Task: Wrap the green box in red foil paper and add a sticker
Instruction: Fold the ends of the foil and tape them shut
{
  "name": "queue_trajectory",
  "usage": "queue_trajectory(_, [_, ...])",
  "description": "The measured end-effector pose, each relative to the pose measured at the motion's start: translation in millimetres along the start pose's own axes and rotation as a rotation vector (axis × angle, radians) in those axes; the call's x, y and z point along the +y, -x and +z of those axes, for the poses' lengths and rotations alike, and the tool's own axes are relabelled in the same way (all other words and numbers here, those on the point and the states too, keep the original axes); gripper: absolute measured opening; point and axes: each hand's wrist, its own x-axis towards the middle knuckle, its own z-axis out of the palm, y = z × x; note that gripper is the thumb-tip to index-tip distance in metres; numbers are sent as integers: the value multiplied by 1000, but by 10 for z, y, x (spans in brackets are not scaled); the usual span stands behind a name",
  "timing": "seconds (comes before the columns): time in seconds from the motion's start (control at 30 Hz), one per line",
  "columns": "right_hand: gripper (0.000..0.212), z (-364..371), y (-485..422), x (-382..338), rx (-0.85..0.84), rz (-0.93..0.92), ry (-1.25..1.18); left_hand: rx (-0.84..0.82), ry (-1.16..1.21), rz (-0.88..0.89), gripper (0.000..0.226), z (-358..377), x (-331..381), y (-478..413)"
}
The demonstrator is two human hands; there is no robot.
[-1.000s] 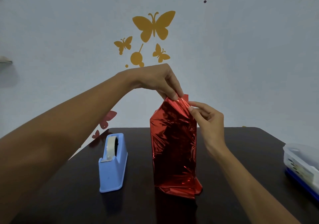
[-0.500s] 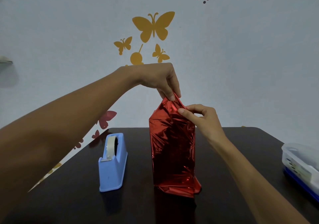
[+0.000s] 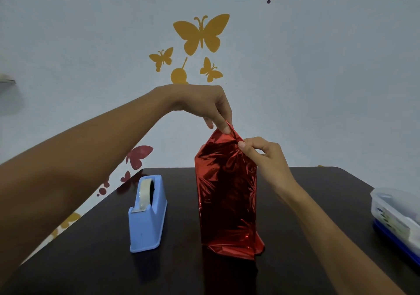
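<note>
At the back, pale wall (image 3: 318, 78), bearing yellow butterfly decals (image 3: 202, 33) with dark red butterflies and dots lower left and along the top. Below it, dark table (image 3: 318, 203), glossy, its far edge against the wall. Mid-table, red foil (image 3: 227, 192), standing upright as a tall wrapped block, creased and shiny, loose excess crumpled flat at the base on the near right; the box inside is fully covered and not visible. Left of the foil and apart from it, blue tape dispenser (image 3: 146, 226), cutter end nearest the camera, holding a clear tape roll (image 3: 144, 192). Far right table edge, clear plastic tub (image 3: 395, 213) on a blue base, partly out of frame, contents unclear. Left hand (image 3: 200, 103), reaching over from above, thumb and forefinger pinching the foil's gathered peak. Right hand (image 3: 266, 156), just below and beside it, thumb and forefinger pinching a fold at the upper right corner of the foil.
</note>
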Motion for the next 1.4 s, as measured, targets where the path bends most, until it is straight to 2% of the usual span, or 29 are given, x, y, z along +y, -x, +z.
queue_trajectory(0.17, [11, -19, 3, -20, -1, 18, 1, -4, 235, 32, 12, 69, -161, 9])
queue_trajectory(0.2, [15, -26, 6, -13, -2, 10, 45, -2, 260, 37, 12, 80, -202, 11])
queue_trajectory(0.33, [83, -42, 20, -13, -46, 78, 194, 14, 284, 44, 15, 105, -295, -2])
queue_trajectory(0.37, [95, -42, 19, -19, -82, 126, 157, 10, 291, 46, 16, 106, -293, -5])
queue_trajectory(0.43, [103, -40, 4, 11, -151, 188, 47, -4, 300, 47, 16, 105, -286, -17])
queue_trajectory(0.53, [98, -29, -22, 104, -154, 182, -43, -15, 283, 38, 14, 109, -293, -45])
queue_trajectory(0.7, [103, 2, -17, 149, -123, 121, -71, -5, 296, 6, 16, 199, -407, -116])
queue_trajectory(1.27, [103, -7, -26, 223, -84, 83, -68, 6, 350, -30, 22, 377, -540, -243])
queue_trajectory(1.4, [91, 9, 3, 186, -113, 77, -74, 50, 359, -2, 18, 315, -512, -190])
